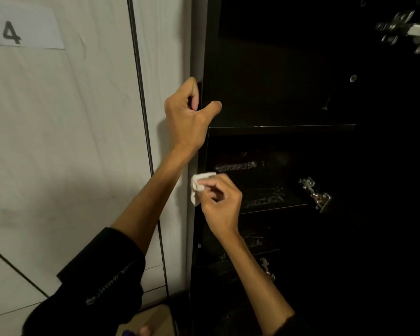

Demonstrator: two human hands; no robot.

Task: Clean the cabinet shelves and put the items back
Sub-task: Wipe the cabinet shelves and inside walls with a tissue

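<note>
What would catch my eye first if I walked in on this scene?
Probably the white cloth pinched in the right hand at the left edge of the dark cabinet, bright against the black shelves. Above it, the left hand grips the cabinet's side edge. On the pale door at far left is a paper label reading 14.

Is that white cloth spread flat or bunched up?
Bunched up: the white cloth is crumpled into a small wad, pinched by the right hand at the cabinet's left edge.

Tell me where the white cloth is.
In the head view, the white cloth is pinched in the right hand, against the dark cabinet's left front edge, below the left hand.
</note>
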